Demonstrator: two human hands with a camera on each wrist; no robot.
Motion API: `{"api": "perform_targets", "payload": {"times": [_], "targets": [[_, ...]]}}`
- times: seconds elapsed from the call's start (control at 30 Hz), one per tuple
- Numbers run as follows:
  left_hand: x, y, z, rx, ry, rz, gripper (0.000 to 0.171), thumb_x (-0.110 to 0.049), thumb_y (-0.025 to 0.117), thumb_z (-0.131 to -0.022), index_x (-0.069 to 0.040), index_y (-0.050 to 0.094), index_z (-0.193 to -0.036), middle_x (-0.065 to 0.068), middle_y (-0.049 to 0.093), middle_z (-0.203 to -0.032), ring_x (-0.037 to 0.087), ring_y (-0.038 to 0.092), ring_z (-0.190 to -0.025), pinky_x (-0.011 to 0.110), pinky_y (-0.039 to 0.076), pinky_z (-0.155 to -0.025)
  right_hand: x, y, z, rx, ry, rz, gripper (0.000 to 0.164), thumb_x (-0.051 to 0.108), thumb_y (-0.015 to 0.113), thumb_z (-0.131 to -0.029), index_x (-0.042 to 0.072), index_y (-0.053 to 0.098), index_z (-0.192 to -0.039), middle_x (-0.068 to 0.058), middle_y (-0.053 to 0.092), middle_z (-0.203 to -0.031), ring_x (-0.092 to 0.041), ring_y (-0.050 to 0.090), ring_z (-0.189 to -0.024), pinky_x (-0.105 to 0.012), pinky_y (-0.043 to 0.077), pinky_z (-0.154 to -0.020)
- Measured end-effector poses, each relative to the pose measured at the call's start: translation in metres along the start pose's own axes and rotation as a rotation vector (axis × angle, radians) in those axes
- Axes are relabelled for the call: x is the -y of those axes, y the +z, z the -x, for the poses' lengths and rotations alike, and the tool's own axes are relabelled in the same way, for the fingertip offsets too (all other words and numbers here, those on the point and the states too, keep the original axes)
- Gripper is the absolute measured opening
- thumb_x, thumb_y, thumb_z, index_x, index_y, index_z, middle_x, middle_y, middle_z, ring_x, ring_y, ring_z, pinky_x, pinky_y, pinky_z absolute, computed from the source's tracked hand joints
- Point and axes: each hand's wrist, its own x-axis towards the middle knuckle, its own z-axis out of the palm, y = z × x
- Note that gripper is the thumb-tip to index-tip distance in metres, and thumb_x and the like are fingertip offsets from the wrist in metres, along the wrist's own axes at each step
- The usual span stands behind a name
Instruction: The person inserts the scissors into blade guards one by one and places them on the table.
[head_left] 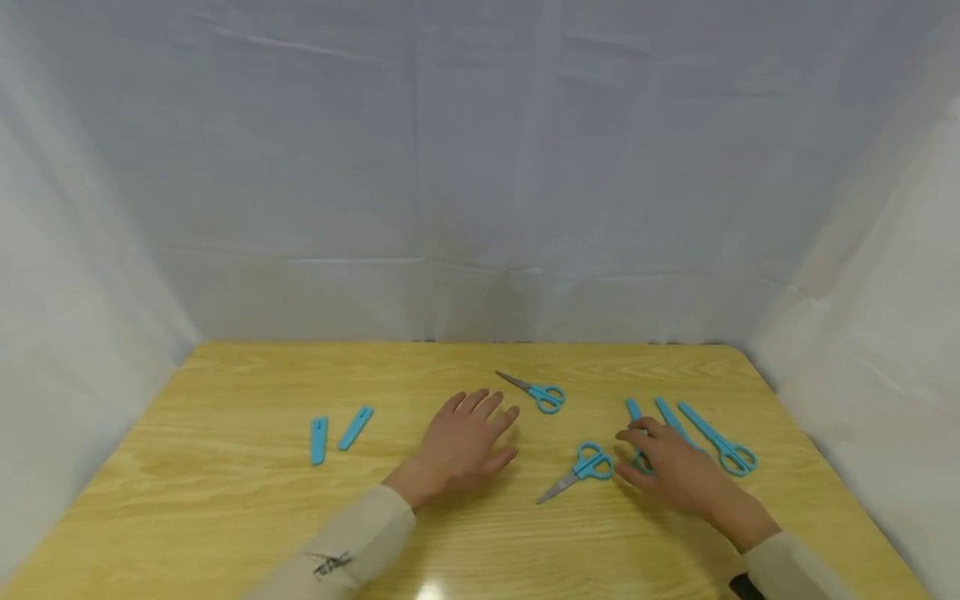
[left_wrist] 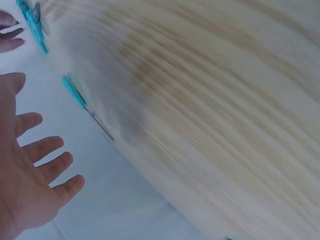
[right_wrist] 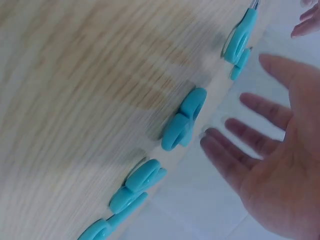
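Note:
My left hand hovers with fingers spread, just left of two pairs of bare-bladed scissors with blue handles. The far scissors point their blades to the back left; the near scissors point theirs toward the front left. My right hand is held over a row of scissors in blue sheaths, its fingers loosely extended and gripping nothing. It partly covers the left sheathed scissors and the middle sheathed scissors. The right sheathed scissors lie beside it. In the right wrist view, blue handle loops sit beyond my fingertips.
Two loose blue sheaths, one upright and one slanted, lie on the left part of the wooden table. White sheeting hangs behind the table and along both sides.

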Motion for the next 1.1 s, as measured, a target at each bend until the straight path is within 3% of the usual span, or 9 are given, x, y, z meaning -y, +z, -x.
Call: {"api": "perform_targets", "payload": {"times": [0.13, 0.27, 0.43, 0.7, 0.9, 1.1], "targets": [[0.016, -0.003, 0.008, 0.006, -0.055, 0.023, 0.050, -0.047, 0.048, -0.096, -0.020, 0.051, -0.138, 0.008, 0.048, -0.139, 0.027, 0.042, -0.129, 0.045, 0.034, -0.104, 0.002, 0.002, -0.003, 0.071, -0.056, -0.047, 0.051, 0.039, 0.059, -0.094, 0.010, 0.052, -0.134, -0.018, 0.042, -0.139, -0.041, 0.045, -0.121, -0.051, 0.049, -0.081], [0.031, -0.011, 0.014, -0.019, -0.095, 0.031, 0.050, -0.044, 0.051, -0.096, -0.016, 0.051, -0.137, 0.010, 0.049, -0.138, 0.028, 0.043, -0.127, 0.046, 0.037, -0.102, 0.003, 0.003, -0.007, 0.111, -0.101, -0.083, 0.054, 0.044, 0.058, -0.094, 0.012, 0.050, -0.137, -0.019, 0.039, -0.143, -0.045, 0.039, -0.125, -0.058, 0.044, -0.088], [0.048, -0.019, 0.024, -0.036, -0.141, 0.034, 0.049, -0.041, 0.050, -0.097, -0.014, 0.051, -0.137, 0.012, 0.049, -0.138, 0.030, 0.043, -0.126, 0.048, 0.039, -0.099, 0.006, 0.003, -0.011, 0.139, -0.136, -0.090, 0.057, 0.045, 0.060, -0.092, 0.013, 0.048, -0.138, -0.019, 0.036, -0.144, -0.048, 0.035, -0.127, -0.061, 0.042, -0.089], [0.076, -0.022, 0.053, -0.031, -0.254, 0.071, 0.051, -0.038, 0.052, -0.097, -0.010, 0.048, -0.139, 0.015, 0.048, -0.137, 0.032, 0.045, -0.125, 0.049, 0.042, -0.096, 0.011, 0.004, -0.017, 0.184, -0.179, -0.108, 0.055, 0.036, 0.064, -0.092, 0.012, 0.047, -0.139, -0.021, 0.034, -0.145, -0.049, 0.034, -0.128, -0.060, 0.044, -0.087], [0.090, -0.023, 0.072, -0.021, -0.387, 0.185, 0.052, -0.033, 0.057, -0.094, -0.005, 0.048, -0.137, 0.018, 0.049, -0.135, 0.037, 0.045, -0.122, 0.051, 0.046, -0.089, 0.013, 0.005, -0.022, 0.217, -0.182, -0.083, 0.056, 0.029, 0.066, -0.090, 0.014, 0.046, -0.140, -0.019, 0.032, -0.147, -0.050, 0.034, -0.127, -0.057, 0.047, -0.082], [0.097, -0.025, 0.090, 0.054, -0.519, 0.303, 0.055, -0.024, 0.059, -0.093, 0.007, 0.043, -0.136, 0.025, 0.048, -0.131, 0.043, 0.044, -0.119, 0.054, 0.045, -0.090, 0.017, 0.003, -0.027, 0.263, -0.184, -0.104, 0.055, 0.023, 0.066, -0.090, 0.015, 0.046, -0.140, -0.020, 0.031, -0.147, -0.050, 0.032, -0.128, -0.057, 0.047, -0.081]]}}
